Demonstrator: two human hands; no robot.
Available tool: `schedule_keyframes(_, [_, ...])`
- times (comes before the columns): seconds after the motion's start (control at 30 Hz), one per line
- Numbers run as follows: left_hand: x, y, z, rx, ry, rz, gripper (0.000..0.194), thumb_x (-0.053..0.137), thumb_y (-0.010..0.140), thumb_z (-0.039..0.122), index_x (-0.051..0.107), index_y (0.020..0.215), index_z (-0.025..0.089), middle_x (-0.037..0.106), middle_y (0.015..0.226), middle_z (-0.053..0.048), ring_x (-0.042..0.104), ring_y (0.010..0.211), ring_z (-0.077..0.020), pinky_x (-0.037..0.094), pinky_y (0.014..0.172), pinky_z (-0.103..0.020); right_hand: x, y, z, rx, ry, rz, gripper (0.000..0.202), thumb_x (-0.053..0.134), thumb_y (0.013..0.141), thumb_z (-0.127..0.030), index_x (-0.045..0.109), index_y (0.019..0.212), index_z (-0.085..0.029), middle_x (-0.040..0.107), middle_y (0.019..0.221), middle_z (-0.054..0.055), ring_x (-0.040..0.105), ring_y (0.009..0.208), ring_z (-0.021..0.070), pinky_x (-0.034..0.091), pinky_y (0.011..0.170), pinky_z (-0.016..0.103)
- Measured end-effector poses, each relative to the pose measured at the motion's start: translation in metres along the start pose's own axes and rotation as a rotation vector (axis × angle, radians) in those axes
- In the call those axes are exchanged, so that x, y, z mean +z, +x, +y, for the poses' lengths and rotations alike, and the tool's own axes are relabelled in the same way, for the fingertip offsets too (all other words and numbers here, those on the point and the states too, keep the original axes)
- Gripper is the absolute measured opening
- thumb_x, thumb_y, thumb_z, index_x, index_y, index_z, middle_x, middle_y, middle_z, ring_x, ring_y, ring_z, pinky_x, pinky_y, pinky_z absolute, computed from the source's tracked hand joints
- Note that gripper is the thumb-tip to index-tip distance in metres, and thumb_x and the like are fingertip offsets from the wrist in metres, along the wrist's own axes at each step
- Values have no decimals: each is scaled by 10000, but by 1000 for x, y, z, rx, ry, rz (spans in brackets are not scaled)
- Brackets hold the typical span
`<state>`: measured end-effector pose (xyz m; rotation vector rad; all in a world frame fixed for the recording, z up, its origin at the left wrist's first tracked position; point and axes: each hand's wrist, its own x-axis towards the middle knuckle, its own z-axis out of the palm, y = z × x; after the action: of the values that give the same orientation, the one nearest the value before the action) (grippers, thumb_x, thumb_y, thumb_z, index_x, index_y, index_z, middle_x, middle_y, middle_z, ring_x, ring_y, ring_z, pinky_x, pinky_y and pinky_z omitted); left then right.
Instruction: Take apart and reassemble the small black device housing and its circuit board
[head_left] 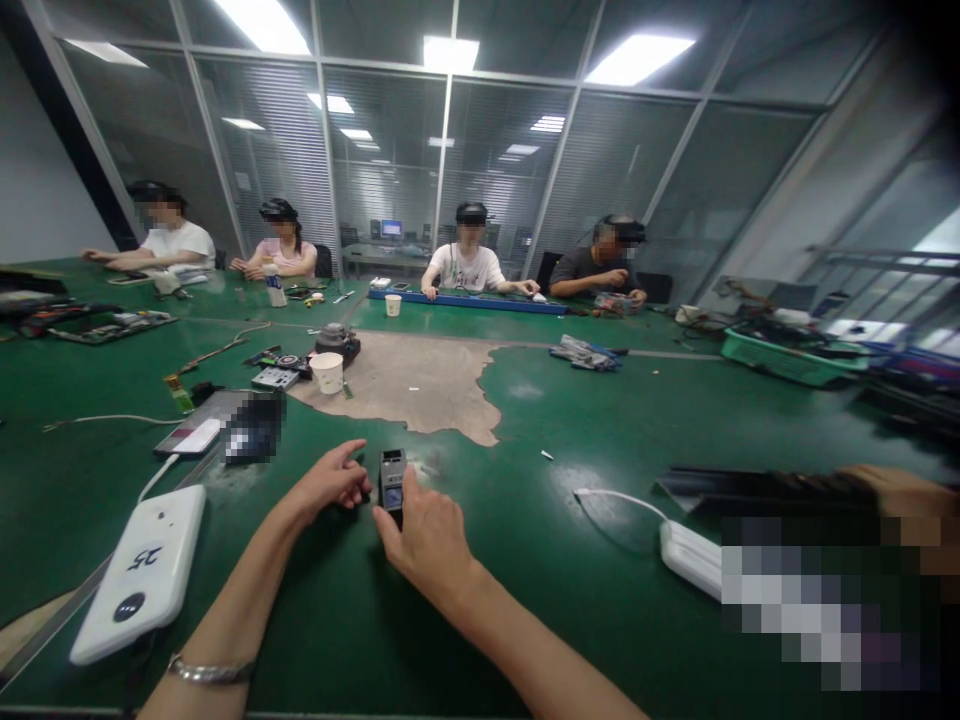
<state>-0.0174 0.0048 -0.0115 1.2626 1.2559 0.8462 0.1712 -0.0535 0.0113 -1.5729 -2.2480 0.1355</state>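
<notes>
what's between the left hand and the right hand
In the head view, a small grey device with a screen lies between the left hand and the right hand, which touches it.

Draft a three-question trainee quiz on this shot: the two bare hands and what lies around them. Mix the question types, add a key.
1. Which hand touches the small grey box-shaped device with a little screen?
2. Fill in: the silver metal bracelet is on the ____ wrist.
3. True or false: in the picture, the white rounded rectangular slab marked 25 lies to the left of the device.

Key:
1. The right hand; the left hand is close beside the device, with a gap between.
2. Left.
3. True.
</notes>
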Motion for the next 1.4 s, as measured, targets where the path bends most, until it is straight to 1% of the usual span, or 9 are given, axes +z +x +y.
schedule_keyframes(0.13, [4,0,0,-23,-2,-50,780,552,755,235,180,1432,125,642,713,-34,557,492,-103,419,462,-203,1,-4,1,-15,36,4,649,453,872,-474,291,1368,-87,631,934,164,626,821,274,470,704,371])
schedule_keyframes(0.3, [8,1,0,-28,-37,-87,792,577,764,278,176,1432,133,641,729,-40,568,507,-114,433,476,-219,-5,-6,0,-60,106,67,819,544,804,-526,192,1419,-116,587,1085,159,589,928,283,468,770,383])
schedule_keyframes(0.43, [9,2,-1,-28,-53,-108,809,607,764,332,187,1429,140,632,711,-31,559,485,-106,422,461,-210,0,-4,1,-34,96,51,701,522,828,-443,264,1393,-119,608,1021,146,600,895,272,472,751,378])
schedule_keyframes(0.57, [11,1,0,-6,-47,-103,784,597,776,331,197,1427,157,624,700,-20,558,488,-100,420,462,-203,4,-2,2,-23,111,67,630,499,835,-402,317,1366,-116,626,989,142,616,857,257,477,740,364])
schedule_keyframes(0.77, [12,-3,4,-3,-12,-107,736,549,796,313,209,1429,151,619,685,-20,561,515,-116,418,462,-213,-21,3,8,-44,178,204,589,477,853,-387,342,1364,-126,628,1052,126,610,907,241,475,795,344])
schedule_keyframes(0.87, [12,-3,6,-4,-8,-112,775,555,793,318,169,1444,153,635,745,-42,571,537,-121,423,476,-221,-32,2,23,-32,169,251,595,472,859,-386,332,1373,-119,616,1097,133,600,953,238,466,831,342])
schedule_keyframes(0.93, [13,-3,6,3,8,-107,791,563,790,325,159,1448,154,636,759,-45,574,545,-125,426,483,-226,-34,-1,36,-11,145,241,596,469,861,-375,324,1377,-115,614,1106,133,599,960,237,466,837,344])
schedule_keyframes(1.1, [17,-5,7,30,65,-107,805,579,782,328,168,1448,144,618,723,-27,572,549,-128,425,489,-230,-23,-14,58,45,98,190,616,470,860,-352,295,1390,-93,609,1121,142,599,960,236,466,837,338])
schedule_keyframes(1.4, [21,-6,13,29,66,-119,841,590,777,339,134,1453,138,612,717,-15,551,534,-117,406,481,-222,-4,-25,64,67,115,123,679,521,836,-361,257,1412,-118,595,1131,142,580,989,254,461,842,355])
